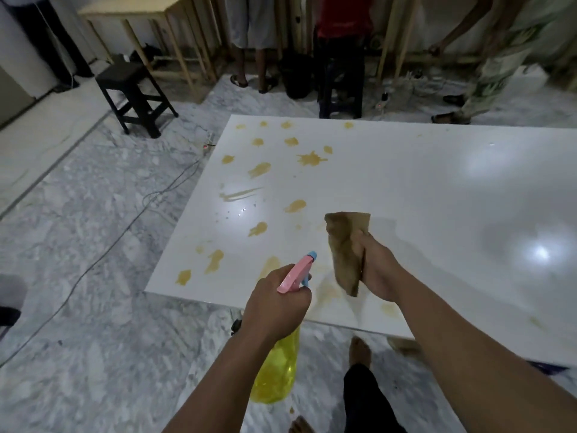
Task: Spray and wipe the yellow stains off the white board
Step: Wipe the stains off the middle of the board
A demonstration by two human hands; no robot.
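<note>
Pink and blue plastic form the trigger head of the spray bottle (282, 332), which the left hand (274, 310) grips with fingers (301, 296) curled tight round the neck; the yellow translucent body hangs below the wrist, nozzle aimed over the white board (421, 189). No label or writing can be read on it. Beside it, the right hand (379, 270) is closed on a brown, stained cloth (345, 245), bunched and lifted just above the board. Glossy and reflecting lamps, the board lies flat above the marble floor (93, 245). Yellow stains (310, 158) dot its left half, some smeared into streaks, with fainter patches near the front edge.
</note>
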